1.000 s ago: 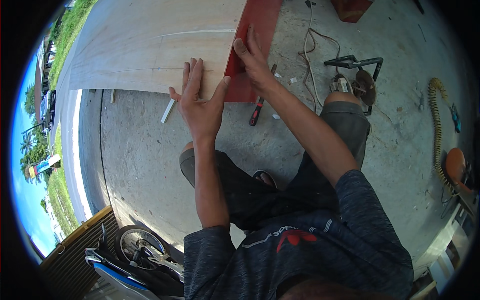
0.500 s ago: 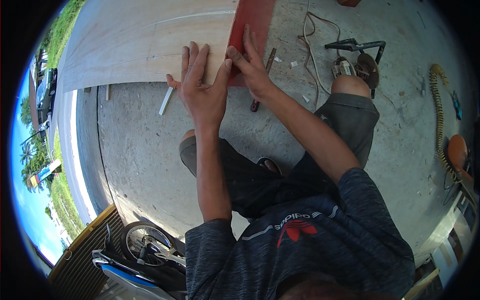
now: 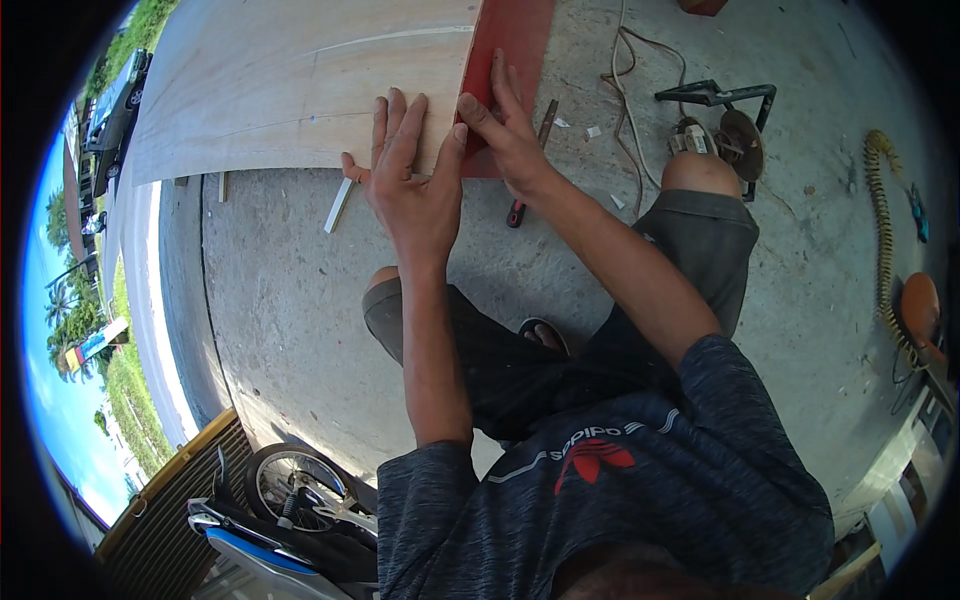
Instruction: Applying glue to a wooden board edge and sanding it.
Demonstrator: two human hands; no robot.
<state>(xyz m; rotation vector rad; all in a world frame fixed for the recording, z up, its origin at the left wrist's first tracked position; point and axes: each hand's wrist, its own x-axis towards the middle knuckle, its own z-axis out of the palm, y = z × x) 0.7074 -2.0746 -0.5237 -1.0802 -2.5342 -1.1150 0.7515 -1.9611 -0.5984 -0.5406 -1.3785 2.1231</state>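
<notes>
A broad light-wood plywood sheet (image 3: 270, 90) fills the upper left and meets a red panel (image 3: 515, 40) along its right edge. My left hand (image 3: 412, 190) lies on the plywood near its front right corner, fingers spread, thumb at the seam. Beside it, my right hand (image 3: 512, 145) rests against the red panel with fingers stretched out and its thumb tip by the same edge. Neither hand grips anything. Partly hidden behind my right wrist is a long flat tool with a black-and-red handle (image 3: 516, 214); its dark blade shows beyond the wrist.
On the concrete floor to the right are a power tool with a round disc (image 3: 738, 140), a pale cord (image 3: 632, 110) and a yellow coiled hose (image 3: 880, 190). A white strip (image 3: 338, 205) lies by the plywood's front edge. A motorbike (image 3: 290, 490) stands at lower left.
Both hands keep their places on the plywood and red panel. The whole view has shifted slightly. On the road at far left, a dark vehicle shows farther up and larger.
</notes>
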